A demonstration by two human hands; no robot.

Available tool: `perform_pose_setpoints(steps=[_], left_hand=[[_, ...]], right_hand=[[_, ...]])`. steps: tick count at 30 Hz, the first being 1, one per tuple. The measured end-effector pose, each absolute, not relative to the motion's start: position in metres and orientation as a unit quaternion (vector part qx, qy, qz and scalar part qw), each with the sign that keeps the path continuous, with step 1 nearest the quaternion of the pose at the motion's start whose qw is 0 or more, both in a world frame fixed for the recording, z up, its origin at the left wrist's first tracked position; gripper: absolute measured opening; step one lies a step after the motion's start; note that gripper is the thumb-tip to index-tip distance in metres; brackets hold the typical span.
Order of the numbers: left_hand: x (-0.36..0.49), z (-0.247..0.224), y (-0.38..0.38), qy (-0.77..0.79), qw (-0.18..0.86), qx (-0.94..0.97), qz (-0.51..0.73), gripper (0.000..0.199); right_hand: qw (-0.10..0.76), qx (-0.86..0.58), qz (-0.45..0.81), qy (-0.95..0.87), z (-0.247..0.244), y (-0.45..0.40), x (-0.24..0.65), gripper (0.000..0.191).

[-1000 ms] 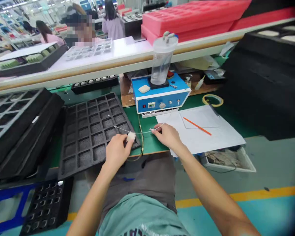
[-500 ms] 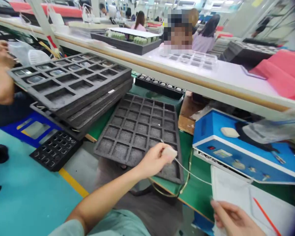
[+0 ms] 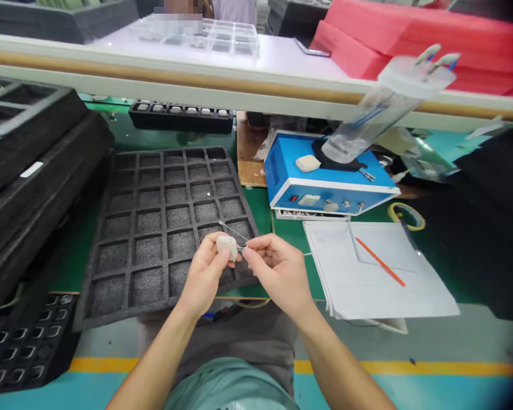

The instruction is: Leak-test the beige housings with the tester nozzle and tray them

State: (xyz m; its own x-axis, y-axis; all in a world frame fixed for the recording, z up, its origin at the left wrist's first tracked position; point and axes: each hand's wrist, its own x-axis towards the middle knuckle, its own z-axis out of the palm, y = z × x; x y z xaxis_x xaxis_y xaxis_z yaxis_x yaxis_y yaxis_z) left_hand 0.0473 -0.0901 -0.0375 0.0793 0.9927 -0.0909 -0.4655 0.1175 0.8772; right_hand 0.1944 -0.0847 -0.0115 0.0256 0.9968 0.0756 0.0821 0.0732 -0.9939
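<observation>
In front of me, my left hand [image 3: 205, 273] is closed around a small off-white rounded-square case [image 3: 226, 247], its face turned up. My right hand [image 3: 280, 273] pinches a thin light cord [image 3: 234, 232] close to the case's right edge. One end of the cord sticks out to the upper left, over the tray; a short stretch shows again right of the hand. Whether a tip enters the case is hidden by the fingers. Beneath both hands lies a black foam tray [image 3: 165, 228] with bare square pockets.
Stacked foam trays [image 3: 47, 165] rise at left. A blue machine [image 3: 325, 188] stands behind right, bearing a clear cylinder [image 3: 371, 114] and another off-white case [image 3: 308, 163]. Papers [image 3: 367, 296] with a red stick [image 3: 380, 262] and a tape roll [image 3: 406, 217] lie right. A shelf [image 3: 154, 71] crosses behind.
My view has swung right and down. The left hand has brought the case towards the middle, and the right hand has come in from the papers and closed on the cord.
</observation>
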Motion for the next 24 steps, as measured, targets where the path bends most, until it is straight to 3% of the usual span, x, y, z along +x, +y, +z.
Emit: perform_pose_setpoints(steps=[6,15,24], left_hand=[[0.050,-0.043,-0.089,0.413,0.590,0.407,0.561,0.023],[0.052,-0.046,-0.090,0.420,0.600,0.416,0.540,0.032],[0.051,-0.047,-0.096,0.458,0.561,0.457,0.516,0.027]], right_hand=[[0.481,-0.517,0.458,-0.540,-0.019,-0.081,0.200,0.011],[0.434,-0.505,0.554,-0.499,-0.022,-0.078,0.211,0.023],[0.397,-0.496,0.620,-0.460,-0.027,-0.064,0.203,0.040]])
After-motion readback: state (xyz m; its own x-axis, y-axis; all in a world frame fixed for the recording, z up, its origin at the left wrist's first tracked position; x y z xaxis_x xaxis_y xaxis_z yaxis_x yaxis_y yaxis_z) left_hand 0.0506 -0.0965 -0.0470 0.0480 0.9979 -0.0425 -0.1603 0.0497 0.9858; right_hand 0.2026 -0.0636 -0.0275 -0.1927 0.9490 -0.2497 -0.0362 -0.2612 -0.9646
